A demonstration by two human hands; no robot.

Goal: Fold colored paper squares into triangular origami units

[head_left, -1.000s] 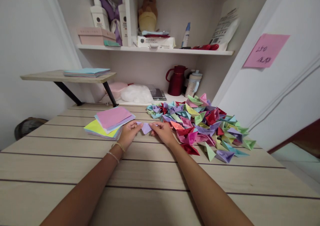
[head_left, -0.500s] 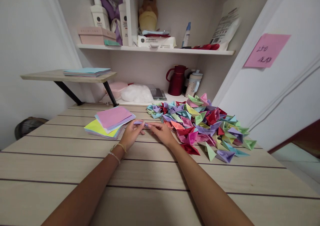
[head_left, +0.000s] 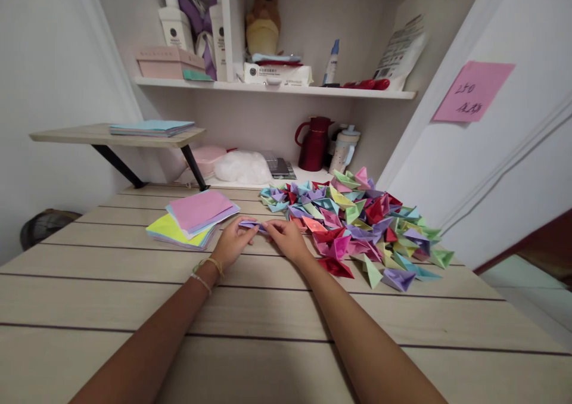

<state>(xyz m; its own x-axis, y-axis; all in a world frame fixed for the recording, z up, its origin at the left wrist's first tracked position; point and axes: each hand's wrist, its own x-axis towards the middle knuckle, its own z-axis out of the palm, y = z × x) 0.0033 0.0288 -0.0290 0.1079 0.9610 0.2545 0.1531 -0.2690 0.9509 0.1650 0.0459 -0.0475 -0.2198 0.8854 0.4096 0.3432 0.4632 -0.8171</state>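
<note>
Both my hands meet over the middle of the wooden table [head_left: 268, 308]. Between them lies a small folded purple paper [head_left: 251, 224], pinched at its left end by my left hand [head_left: 233, 242] and at its right end by my right hand [head_left: 286, 238]. The fingers of both hands are closed on it, and it shows only as a thin strip. A stack of coloured paper squares [head_left: 190, 216], pink on top and yellow beneath, sits just left of my left hand. A pile of several folded paper boats [head_left: 357, 222] in many colours spreads to the right of my right hand.
A small raised shelf [head_left: 114, 136] with blue sheets stands at the back left. Behind the table are a red jug [head_left: 314, 144], a white kettle [head_left: 345, 148] and a white bag. A wall shelf above holds bottles and boxes. A pink note [head_left: 472, 91] is stuck on the right wall.
The purple paper, a wider flat piece a second ago, has been folded into a thin strip between my fingers. My hands stay in the same place.
</note>
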